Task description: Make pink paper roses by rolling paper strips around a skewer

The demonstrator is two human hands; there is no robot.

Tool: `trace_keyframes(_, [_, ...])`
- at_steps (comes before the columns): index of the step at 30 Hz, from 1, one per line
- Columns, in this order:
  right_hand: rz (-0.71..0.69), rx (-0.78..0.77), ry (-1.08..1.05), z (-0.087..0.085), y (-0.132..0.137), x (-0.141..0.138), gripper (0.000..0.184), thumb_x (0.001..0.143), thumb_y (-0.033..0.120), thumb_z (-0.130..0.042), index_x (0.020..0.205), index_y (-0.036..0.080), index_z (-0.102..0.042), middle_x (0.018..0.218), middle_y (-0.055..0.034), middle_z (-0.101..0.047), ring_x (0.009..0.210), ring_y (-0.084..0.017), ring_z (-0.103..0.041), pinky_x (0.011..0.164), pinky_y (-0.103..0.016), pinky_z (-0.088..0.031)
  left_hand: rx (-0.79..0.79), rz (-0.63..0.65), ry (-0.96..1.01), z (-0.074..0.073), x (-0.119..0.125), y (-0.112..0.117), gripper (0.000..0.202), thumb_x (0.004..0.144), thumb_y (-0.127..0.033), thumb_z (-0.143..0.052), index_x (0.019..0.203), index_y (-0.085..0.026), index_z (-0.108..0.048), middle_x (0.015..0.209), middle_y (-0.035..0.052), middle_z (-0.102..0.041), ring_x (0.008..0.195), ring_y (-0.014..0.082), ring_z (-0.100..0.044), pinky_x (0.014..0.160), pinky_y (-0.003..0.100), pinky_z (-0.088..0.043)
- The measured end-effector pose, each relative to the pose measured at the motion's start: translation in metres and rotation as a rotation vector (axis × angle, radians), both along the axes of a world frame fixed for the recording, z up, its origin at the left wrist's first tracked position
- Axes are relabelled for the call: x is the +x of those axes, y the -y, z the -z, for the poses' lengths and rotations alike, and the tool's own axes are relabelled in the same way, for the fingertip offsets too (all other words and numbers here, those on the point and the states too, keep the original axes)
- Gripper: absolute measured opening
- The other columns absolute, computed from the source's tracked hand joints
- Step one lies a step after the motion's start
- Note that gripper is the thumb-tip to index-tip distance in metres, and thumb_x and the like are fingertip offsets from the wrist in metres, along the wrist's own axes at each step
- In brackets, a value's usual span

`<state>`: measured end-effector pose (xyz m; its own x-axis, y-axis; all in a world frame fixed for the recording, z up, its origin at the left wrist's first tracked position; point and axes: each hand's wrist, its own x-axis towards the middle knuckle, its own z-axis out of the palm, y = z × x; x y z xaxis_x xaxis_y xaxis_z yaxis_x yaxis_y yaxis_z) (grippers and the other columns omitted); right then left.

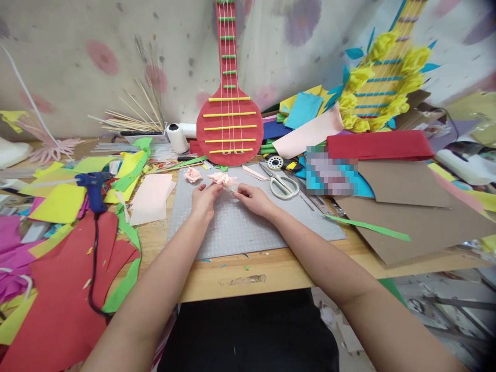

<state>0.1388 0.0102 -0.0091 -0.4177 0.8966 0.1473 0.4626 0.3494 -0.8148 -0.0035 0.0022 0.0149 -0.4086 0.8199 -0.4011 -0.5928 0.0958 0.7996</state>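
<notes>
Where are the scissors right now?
In the head view the scissors lie on the far right corner of the grey cutting mat, just right of the right hand and near the tape roll.

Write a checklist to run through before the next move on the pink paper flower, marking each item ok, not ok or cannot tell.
1. Grip on the pink paper flower: the left hand and the right hand both pinch it. Ok.
2. Work held over the grey cutting mat: ok.
3. Reach to the scissors: they lie on the mat beside the right hand. Ok.
4. Room around the second pink flower: it lies apart from the hands on the mat. Ok.
5. Space around the glue gun: it stands among paper scraps. Not ok.
6. Heat of the glue gun: cannot tell.
</notes>
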Motion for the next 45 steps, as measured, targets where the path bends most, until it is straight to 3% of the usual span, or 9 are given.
trace_keyframes(9, [0.027, 0.028, 0.076, -0.003, 0.0, 0.003, 0.024, 0.081, 0.037, -0.044, 0.065, 0.019, -0.039, 0.057, 0.0046, -0.039, 0.055, -0.01, -0.037, 0.056, -0.023, -0.027, 0.04, 0.002, 0.051, 0.006, -0.001, -0.001, 0.047, 0.059, 0.011, -0.061, 0.084, -0.019, -0.035, 0.071, 0.0003, -0.06, 0.071, 0.0139, -0.065, 0.072, 0.026, -0.054])
trace_keyframes(16, [0.118, 0.08, 0.117, 0.001, -0.003, 0.006, 0.024, 0.081, 0.038, -0.045, 0.067, 0.019, -0.044, 0.058, 0.0034, -0.044, 0.056, -0.011, -0.041, 0.056, -0.022, -0.028, 0.097, 0.07, 0.034, 0.0, -0.005, 0.002, 0.024, 0.071, -0.003, -0.059, 0.081, -0.016, -0.041, 0.069, 0.0023, -0.062, 0.067, 0.0162, -0.067, 0.072, 0.03, -0.053])
trace_keyframes(23, [0.1, 0.099, 0.151, -0.001, -0.001, 0.007, 0.023, 0.081, 0.039, -0.046, 0.068, 0.02, -0.046, 0.059, 0.0026, -0.046, 0.056, -0.011, -0.041, 0.055, -0.022, -0.028, 0.041, 0.002, -0.029, 0.001, -0.007, 0.002, 0.034, 0.072, -0.005, -0.061, 0.088, -0.02, -0.034, 0.075, 0.0026, -0.064, 0.071, 0.0199, -0.068, 0.064, 0.03, -0.055])
trace_keyframes(35, [-0.039, 0.188, 0.224, -0.005, 0.005, 0.003, 0.025, 0.084, 0.038, -0.04, 0.069, 0.019, -0.048, 0.06, 0.0025, -0.047, 0.055, -0.01, -0.04, 0.056, -0.021, -0.026, 0.009, -0.039, 0.036, 0.005, -0.014, -0.002, 0.042, 0.07, -0.001, -0.062, 0.091, -0.021, -0.031, 0.072, 0.0025, -0.065, 0.066, 0.018, -0.067, 0.064, 0.029, -0.055])
trace_keyframes(45, [0.118, 0.258, 0.446, -0.003, 0.01, -0.004, 0.025, 0.089, 0.037, -0.037, 0.093, 0.021, -0.056, 0.074, -0.0037, -0.064, 0.06, -0.016, -0.051, 0.055, -0.025, -0.022, 0.052, -0.014, 0.029, 0.005, -0.009, -0.001, 0.033, 0.07, -0.002, -0.061, 0.083, -0.019, -0.037, 0.069, 0.0015, -0.062, 0.068, 0.0154, -0.066, 0.071, 0.03, -0.054])
